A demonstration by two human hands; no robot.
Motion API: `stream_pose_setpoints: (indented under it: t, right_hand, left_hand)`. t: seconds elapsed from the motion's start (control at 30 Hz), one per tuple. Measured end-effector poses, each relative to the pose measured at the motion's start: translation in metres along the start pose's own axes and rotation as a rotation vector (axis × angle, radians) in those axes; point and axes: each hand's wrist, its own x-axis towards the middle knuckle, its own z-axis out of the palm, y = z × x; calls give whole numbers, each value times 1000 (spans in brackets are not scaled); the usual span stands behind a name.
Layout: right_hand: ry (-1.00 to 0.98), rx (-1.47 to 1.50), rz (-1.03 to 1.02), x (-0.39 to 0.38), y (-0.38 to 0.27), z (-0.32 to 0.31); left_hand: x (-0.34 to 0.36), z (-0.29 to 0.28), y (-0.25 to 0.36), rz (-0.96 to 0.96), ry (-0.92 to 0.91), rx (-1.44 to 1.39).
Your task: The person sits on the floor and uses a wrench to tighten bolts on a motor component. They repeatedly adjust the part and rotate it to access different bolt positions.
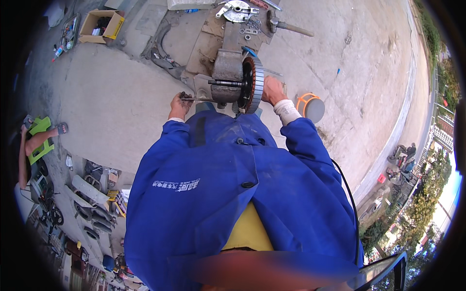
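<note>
Left hand [178,105]: fingers grasped the outer end of the vise's thin handle bar [199,99].
Right hand [274,90]: at the ring's right side; fingers partly hidden, so a firm grasp could not be told.
Wound ring [258,87]: stood upright just right of the vise [228,65], its face turned sideways.
Shaft [225,83]: projected leftward from the ring, between the vise's two blocks.
Bar handling: smooth, measured pressure at the bar's end seemed best; jerks risked shifting the shaft.
Ring support: steadying by the outer rim appeared prudent, as the ring's weight overhung one side; copper windings warranted no finger pressure.
Alignment: the shaft needed to sit square between the blocks, any threads guarded from crushing.
Clearance: hammer [291,28] and loose hardware [248,34] lay beyond the vise, apart from both hands.
</note>
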Motion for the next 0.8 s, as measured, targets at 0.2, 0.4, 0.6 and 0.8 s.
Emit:
stream_pose_setpoints:
  t: [0.2, 0.4, 0.6, 0.8]
  right_hand:
    - [11, -1, -1, 0, 1, 4]
    - [65, -34, -1, 0, 2, 10]
    - [70, -10, 11, -3, 1, 6]
    - [65, 19, 15, -2, -1, 2]
  left_hand:
    - [-4, 3, 0, 11, 12, -3]
    - [-6, 2, -1, 19, 7, -20]
    - [-9, 4, -2, 36, 16, -18]
    - [-5, 2, -2, 31, 2, -32]
